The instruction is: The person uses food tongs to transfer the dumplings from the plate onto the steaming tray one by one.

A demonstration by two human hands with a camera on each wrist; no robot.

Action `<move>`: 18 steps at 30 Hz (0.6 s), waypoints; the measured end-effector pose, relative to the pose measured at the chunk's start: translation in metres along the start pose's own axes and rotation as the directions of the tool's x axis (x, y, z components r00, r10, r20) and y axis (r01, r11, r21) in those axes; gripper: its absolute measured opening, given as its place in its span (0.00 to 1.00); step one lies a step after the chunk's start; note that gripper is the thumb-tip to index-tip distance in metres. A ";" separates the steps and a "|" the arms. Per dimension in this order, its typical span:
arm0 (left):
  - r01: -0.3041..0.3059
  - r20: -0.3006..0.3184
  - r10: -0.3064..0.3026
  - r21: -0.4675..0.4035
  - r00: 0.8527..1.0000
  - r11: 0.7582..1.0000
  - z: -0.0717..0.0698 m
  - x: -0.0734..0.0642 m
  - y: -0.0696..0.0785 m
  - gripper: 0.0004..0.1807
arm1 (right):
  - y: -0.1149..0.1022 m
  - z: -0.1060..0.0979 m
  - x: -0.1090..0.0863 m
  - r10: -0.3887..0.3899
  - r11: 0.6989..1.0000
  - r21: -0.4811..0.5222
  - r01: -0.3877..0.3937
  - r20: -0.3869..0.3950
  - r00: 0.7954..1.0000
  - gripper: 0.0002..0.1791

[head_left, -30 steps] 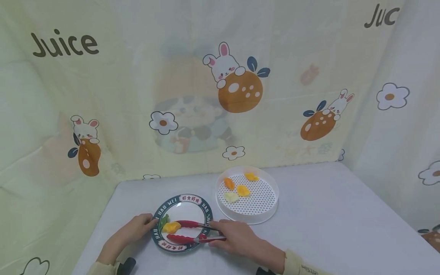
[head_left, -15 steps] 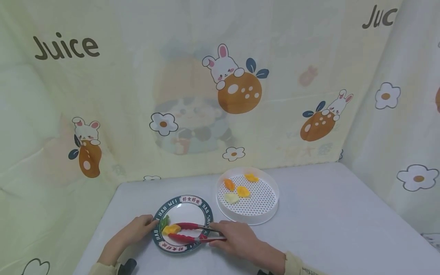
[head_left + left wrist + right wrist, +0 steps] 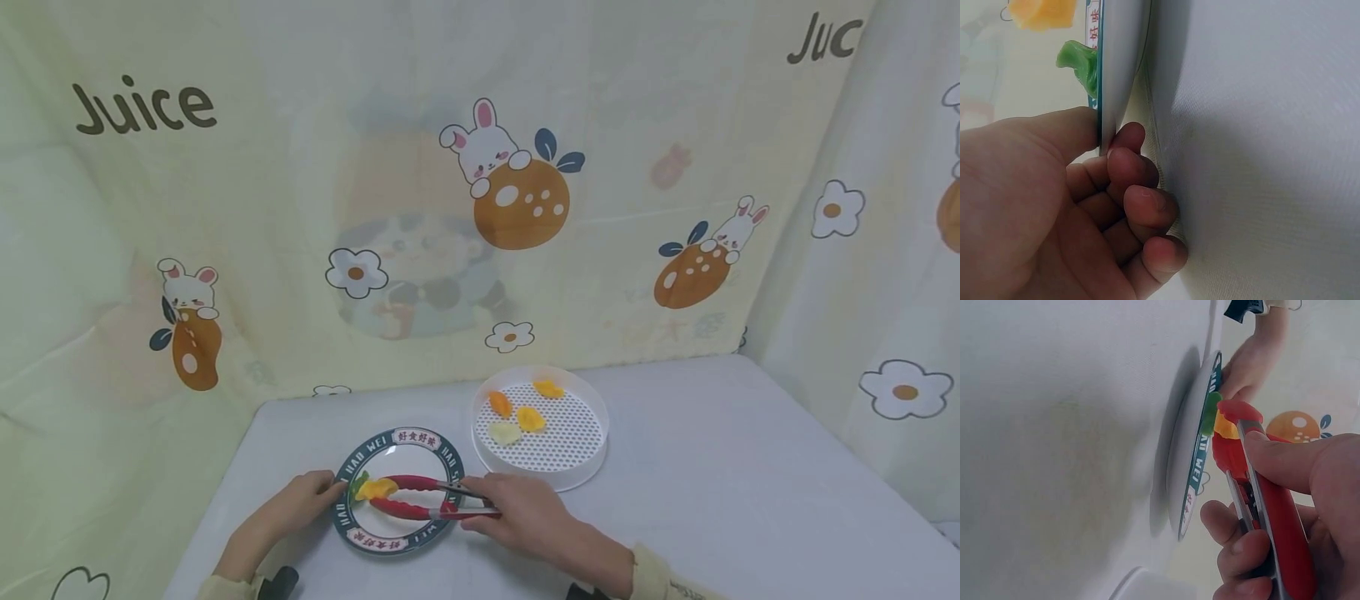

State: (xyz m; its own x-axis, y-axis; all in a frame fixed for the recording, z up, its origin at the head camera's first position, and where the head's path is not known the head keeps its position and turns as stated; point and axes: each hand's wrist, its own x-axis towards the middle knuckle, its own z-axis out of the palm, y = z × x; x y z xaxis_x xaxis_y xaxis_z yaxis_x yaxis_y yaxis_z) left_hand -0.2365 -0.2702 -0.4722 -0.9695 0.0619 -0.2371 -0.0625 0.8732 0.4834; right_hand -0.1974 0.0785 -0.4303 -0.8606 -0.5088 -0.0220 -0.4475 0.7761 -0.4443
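Observation:
My left hand (image 3: 306, 497) pinches the left edge of a round plate (image 3: 408, 547) with a dark green lettered rim. In the left wrist view the thumb lies over the rim and curled fingers are under it. My right hand (image 3: 525, 512) grips metal tongs (image 3: 412, 510) with red scalloped tips and red handle covers. The tongs reach over the plate, their tips at a yellow, wrinkled piece (image 3: 377, 489); whether they clamp it is hard to tell. A green, leaf-like piece (image 3: 1082, 65) lies by the plate's left rim, partly behind the yellow one in the head view.
A white round tray with a perforated base (image 3: 573, 454) stands behind and right of the plate. It holds an orange piece (image 3: 500, 404), two yellow pieces (image 3: 531, 419) and a pale piece (image 3: 505, 432). A printed curtain (image 3: 420, 167) hangs behind the white table (image 3: 712, 467).
The tongs have shifted slightly away from me, and the yellow piece has moved a little the same way and right. My left hand stays on the plate's rim.

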 end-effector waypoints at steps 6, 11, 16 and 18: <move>0.002 0.001 -0.002 -0.003 1.000 1.000 -0.001 -0.001 0.001 0.16 | 0.003 -0.001 -0.002 0.012 1.000 0.014 -0.012 -0.020 1.000 0.27; 0.003 0.003 -0.003 -0.011 1.000 1.000 -0.001 -0.002 0.003 0.15 | 0.006 -0.006 -0.006 0.035 0.999 0.010 -0.035 -0.028 0.999 0.28; -0.009 -0.003 0.009 -0.016 1.000 1.000 -0.001 -0.002 0.002 0.16 | 0.010 -0.013 -0.011 0.058 0.998 0.023 -0.058 -0.020 0.998 0.28; -0.012 -0.005 0.012 -0.019 1.000 1.000 0.000 -0.002 0.001 0.16 | 0.012 -0.016 -0.014 0.061 0.998 0.020 -0.060 -0.028 0.998 0.28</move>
State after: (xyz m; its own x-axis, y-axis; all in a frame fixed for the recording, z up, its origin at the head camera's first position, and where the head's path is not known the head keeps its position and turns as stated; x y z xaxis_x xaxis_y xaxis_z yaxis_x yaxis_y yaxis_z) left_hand -0.2349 -0.2690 -0.4710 -0.9714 0.0698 -0.2270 -0.0554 0.8628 0.5024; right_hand -0.1944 0.1006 -0.4206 -0.8928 -0.4498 -0.0236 -0.3897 0.7977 -0.4603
